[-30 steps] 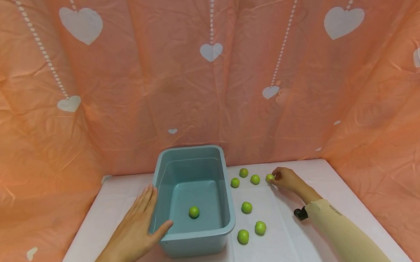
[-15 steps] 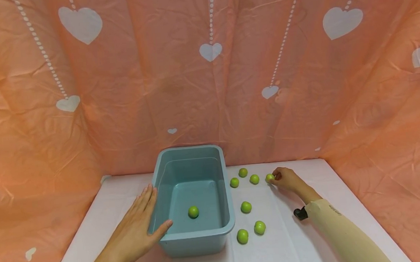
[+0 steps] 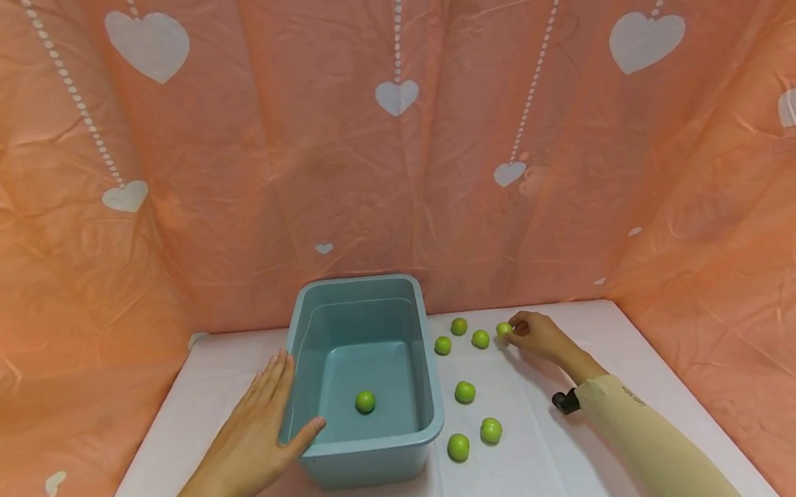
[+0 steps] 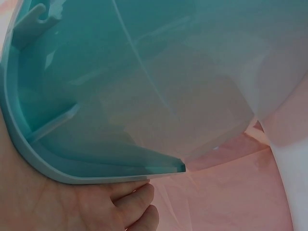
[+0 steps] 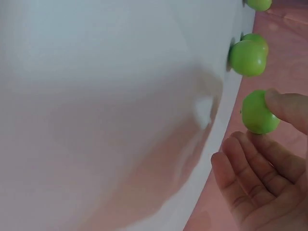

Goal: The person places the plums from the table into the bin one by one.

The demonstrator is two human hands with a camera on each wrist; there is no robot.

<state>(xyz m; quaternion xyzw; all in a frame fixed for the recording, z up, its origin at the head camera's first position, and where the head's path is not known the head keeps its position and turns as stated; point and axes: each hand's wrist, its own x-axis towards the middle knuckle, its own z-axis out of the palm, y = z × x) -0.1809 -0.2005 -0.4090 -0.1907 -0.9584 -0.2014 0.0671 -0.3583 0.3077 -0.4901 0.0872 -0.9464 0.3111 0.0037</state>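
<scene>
My right hand (image 3: 537, 336) pinches a small round green fruit (image 3: 504, 329) between thumb and fingertips at the back right of the table. In the right wrist view this fruit (image 5: 259, 112) hangs off the cloth, with the other fingers loosely bent below it. My left hand (image 3: 256, 423) rests along the left side of a blue-grey plastic tub (image 3: 371, 443), fingers straight and thumb over the near rim. One green fruit (image 3: 365, 402) lies on the tub's floor. In the left wrist view, the tub's rim (image 4: 43, 172) lies against the hand.
Several more green fruits lie on the white tablecloth (image 3: 541, 456) right of the tub: some at the back, such as one fruit (image 3: 480, 339), others nearer, such as another fruit (image 3: 459, 447). An orange curtain (image 3: 363, 165) with white hearts encloses the back and sides.
My right hand has raised the pinched fruit off the cloth and shifted it slightly back and left. The left hand and the tub stay as they were.
</scene>
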